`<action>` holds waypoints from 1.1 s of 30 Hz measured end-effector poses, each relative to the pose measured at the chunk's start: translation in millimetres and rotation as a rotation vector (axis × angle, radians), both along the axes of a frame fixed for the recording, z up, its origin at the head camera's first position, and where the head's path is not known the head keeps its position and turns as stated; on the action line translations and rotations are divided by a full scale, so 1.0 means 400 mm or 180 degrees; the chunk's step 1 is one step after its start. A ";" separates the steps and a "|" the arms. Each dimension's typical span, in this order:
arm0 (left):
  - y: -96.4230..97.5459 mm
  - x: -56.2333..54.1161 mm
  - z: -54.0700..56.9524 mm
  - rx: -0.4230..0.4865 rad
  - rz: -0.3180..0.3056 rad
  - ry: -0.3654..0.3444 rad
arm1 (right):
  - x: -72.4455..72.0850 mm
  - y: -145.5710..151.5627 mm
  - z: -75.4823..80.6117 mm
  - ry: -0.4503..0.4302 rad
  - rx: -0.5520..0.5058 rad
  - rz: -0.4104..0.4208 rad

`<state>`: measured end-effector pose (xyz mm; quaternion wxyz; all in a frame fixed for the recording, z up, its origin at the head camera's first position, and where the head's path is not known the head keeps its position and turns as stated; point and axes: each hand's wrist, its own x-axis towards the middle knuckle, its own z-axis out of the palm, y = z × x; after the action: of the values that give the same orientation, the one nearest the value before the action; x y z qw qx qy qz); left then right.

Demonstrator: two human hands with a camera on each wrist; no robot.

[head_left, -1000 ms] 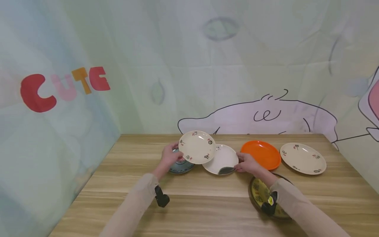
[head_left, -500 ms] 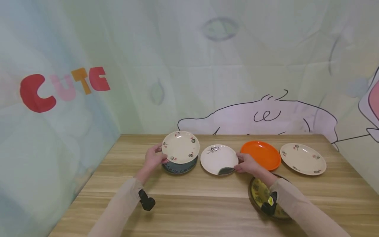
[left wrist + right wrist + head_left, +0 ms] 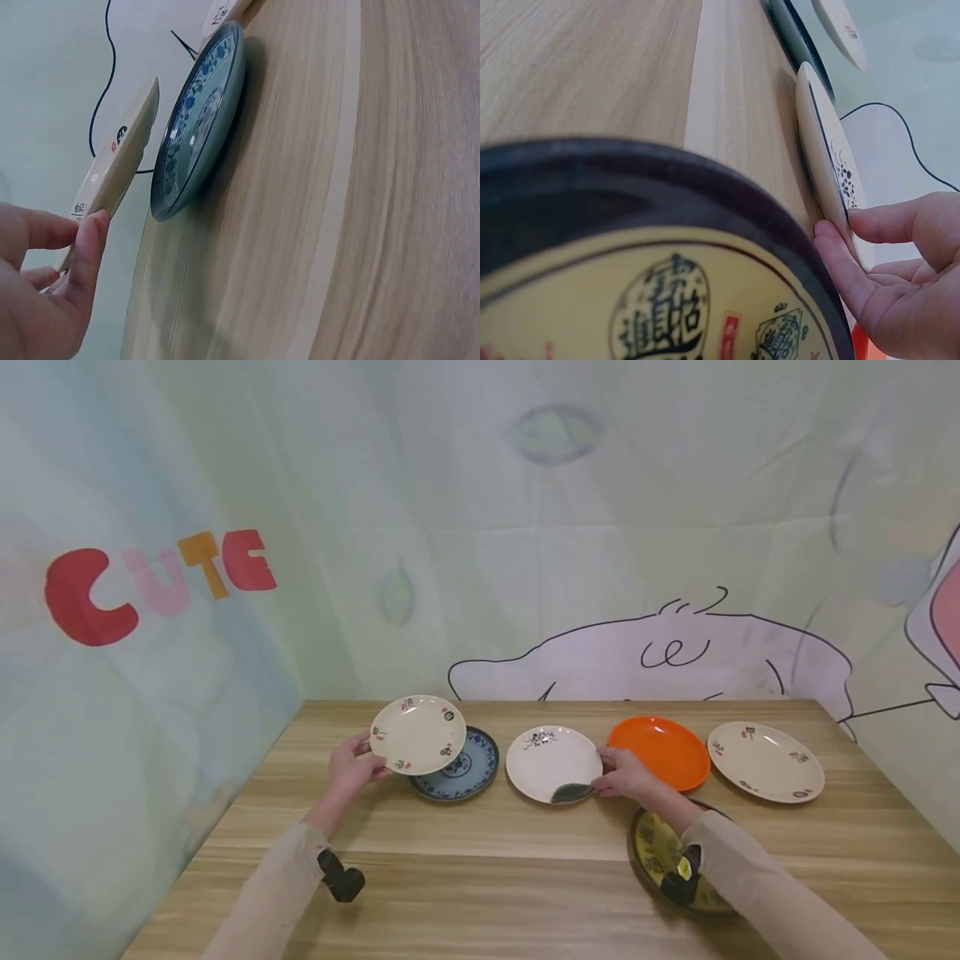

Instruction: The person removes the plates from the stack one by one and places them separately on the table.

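My left hand (image 3: 356, 767) pinches the left rim of a round cream plate (image 3: 417, 735) with small printed motifs. In the left wrist view that cream plate (image 3: 112, 169) is held up off the table, tilted. Partly behind it in the head view lies a blue patterned plate (image 3: 472, 770) on the table. My right hand (image 3: 624, 774) grips the right rim of a white plate (image 3: 551, 764) with a dark leaf shape and a small floral print. The right wrist view shows my thumb and fingers (image 3: 889, 221) on either side of this plate's rim.
An orange plate (image 3: 660, 752) and an oval cream plate (image 3: 767, 762) lie at the right of the wooden table (image 3: 480, 902). A dark-rimmed yellow plate (image 3: 651, 852) sits partly under my right forearm. A printed cloth (image 3: 420, 527) hangs behind the table.
My left hand has carried the cream plate leftward, from overlapping the white plate, across the blue plate, to its left side. The right hand stays on the white plate.
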<state>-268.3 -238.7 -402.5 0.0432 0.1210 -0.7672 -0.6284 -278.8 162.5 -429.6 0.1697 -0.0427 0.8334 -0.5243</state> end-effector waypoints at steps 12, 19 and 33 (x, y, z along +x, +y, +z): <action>-0.066 0.013 -0.011 0.0206 0.0127 0.0027 | -0.003 -0.002 -0.004 0.0046 0.0079 0.0007; -0.102 0.020 -0.022 0.0364 0.0225 0.0028 | -0.002 0.000 -0.004 0.0054 0.0102 0.0006; -0.156 0.037 -0.048 0.0201 0.0312 0.0039 | -0.002 0.000 -0.001 0.0039 0.0124 0.0018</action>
<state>-253.4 -301.0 -421.7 0.0749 0.1559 -0.7399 -0.6502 -279.4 162.4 -429.9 0.1669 -0.0449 0.8443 -0.5072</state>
